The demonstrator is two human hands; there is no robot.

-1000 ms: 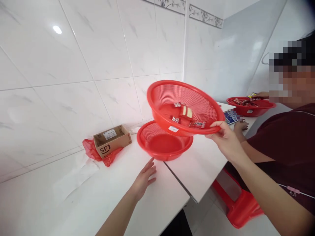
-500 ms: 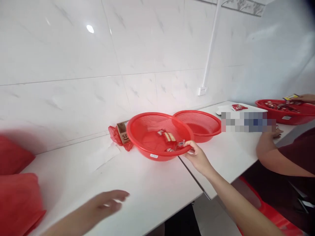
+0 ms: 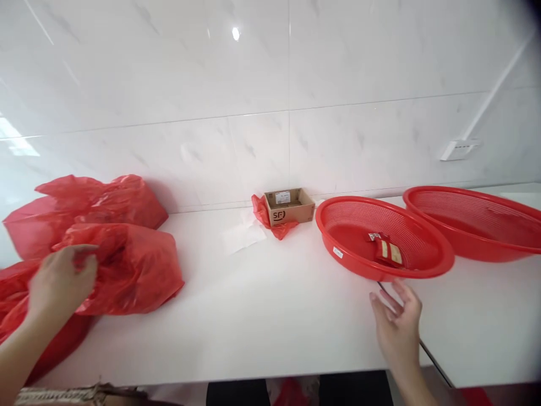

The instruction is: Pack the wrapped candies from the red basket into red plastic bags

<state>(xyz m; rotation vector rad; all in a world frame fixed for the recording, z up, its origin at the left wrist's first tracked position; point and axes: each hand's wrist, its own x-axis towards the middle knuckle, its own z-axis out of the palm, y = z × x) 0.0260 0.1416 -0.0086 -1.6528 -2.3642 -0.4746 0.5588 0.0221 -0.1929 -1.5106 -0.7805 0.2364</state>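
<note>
My left hand (image 3: 61,282) is over a knotted red plastic bag (image 3: 135,270) on the left, its thumb and fingers apart; whether it touches the plastic I cannot tell. My right hand (image 3: 399,327) is just below the front rim of a round red plastic basket (image 3: 338,243), fingers apart and holding nothing. Inside that basket lie a few small wrapped snacks (image 3: 389,251) in red and pale yellow wrapping.
More red plastic bags (image 3: 101,197) are heaped at the left by the tiled wall. A small open cardboard box (image 3: 296,214) stands at the back with crumpled red plastic (image 3: 283,230) by it. A second red basket (image 3: 477,234) sits to the right. A dark seam (image 3: 435,361) divides the white tables.
The view has turned left, bringing the bags into sight and leaving the co-worker out. My left hand has moved over to the bag. My right hand has let go of the basket's rim.
</note>
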